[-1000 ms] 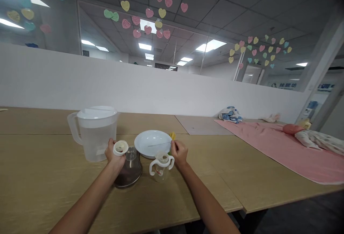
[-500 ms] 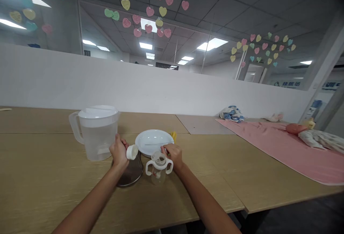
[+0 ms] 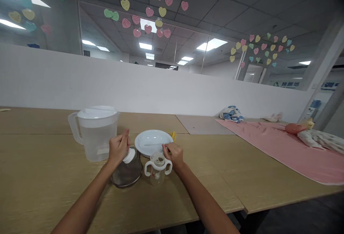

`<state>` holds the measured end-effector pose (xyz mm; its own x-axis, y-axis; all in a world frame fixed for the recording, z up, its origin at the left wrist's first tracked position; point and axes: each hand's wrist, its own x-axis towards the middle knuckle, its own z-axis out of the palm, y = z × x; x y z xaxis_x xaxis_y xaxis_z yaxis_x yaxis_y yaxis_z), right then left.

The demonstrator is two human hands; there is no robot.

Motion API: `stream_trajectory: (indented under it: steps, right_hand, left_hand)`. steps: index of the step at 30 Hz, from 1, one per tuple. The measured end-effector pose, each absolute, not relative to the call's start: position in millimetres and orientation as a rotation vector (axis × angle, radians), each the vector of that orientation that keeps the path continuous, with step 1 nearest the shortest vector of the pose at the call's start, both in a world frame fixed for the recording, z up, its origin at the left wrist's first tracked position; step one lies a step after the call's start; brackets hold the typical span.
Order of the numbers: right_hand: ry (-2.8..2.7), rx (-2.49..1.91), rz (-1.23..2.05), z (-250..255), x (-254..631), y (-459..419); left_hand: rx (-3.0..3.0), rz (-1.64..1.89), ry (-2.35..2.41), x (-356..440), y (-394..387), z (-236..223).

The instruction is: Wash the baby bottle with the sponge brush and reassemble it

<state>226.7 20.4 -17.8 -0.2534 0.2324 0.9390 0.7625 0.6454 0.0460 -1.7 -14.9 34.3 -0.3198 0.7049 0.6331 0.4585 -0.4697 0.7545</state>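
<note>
My left hand (image 3: 118, 149) is closed around a white bottle cap (image 3: 129, 156), which tilts downward over a dark, metal-rimmed tray (image 3: 126, 176). My right hand (image 3: 174, 153) pinches the end of a thin wire-like rod (image 3: 154, 144) that stretches left across a white oval plate (image 3: 142, 138); its far tip is too fine to make out. Between the hands stands a clear baby bottle (image 3: 157, 178) with two white side handles and an uncovered mouth. The right hand is just beside its right handle, seemingly apart from it.
A lidded clear pitcher (image 3: 98, 137) holding water stands left of my left hand. Something yellow (image 3: 173, 135) shows behind the plate. A pink cloth (image 3: 290, 151) covers the table's right side, with a doll (image 3: 298, 128) on it. A blue-and-white cloth (image 3: 231, 114) lies near the wall.
My left hand has turned, its thumb side now up, and the cap has tipped from facing right to pointing down, slightly lower. My right hand has barely shifted.
</note>
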Motion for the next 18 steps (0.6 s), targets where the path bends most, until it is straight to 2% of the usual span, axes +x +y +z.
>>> stream_trajectory:
  steps: [6,10,14,18]
  right_hand:
    - [-1.802,-0.819,-0.637,-18,224,22]
    - [-1.816,-0.811,-0.625,-17,225,24]
    - [-1.905,-0.764,-0.590,-14,226,24]
    - [-1.917,-0.751,-0.631,-11,227,22]
  left_hand:
    - [1.520,1.944,1.441,9,-12,36]
    - [1.723,1.993,1.380,20,-1,37]
    - [1.953,1.848,1.280,40,12,47]
    - [1.874,1.725,1.246,66,22,54]
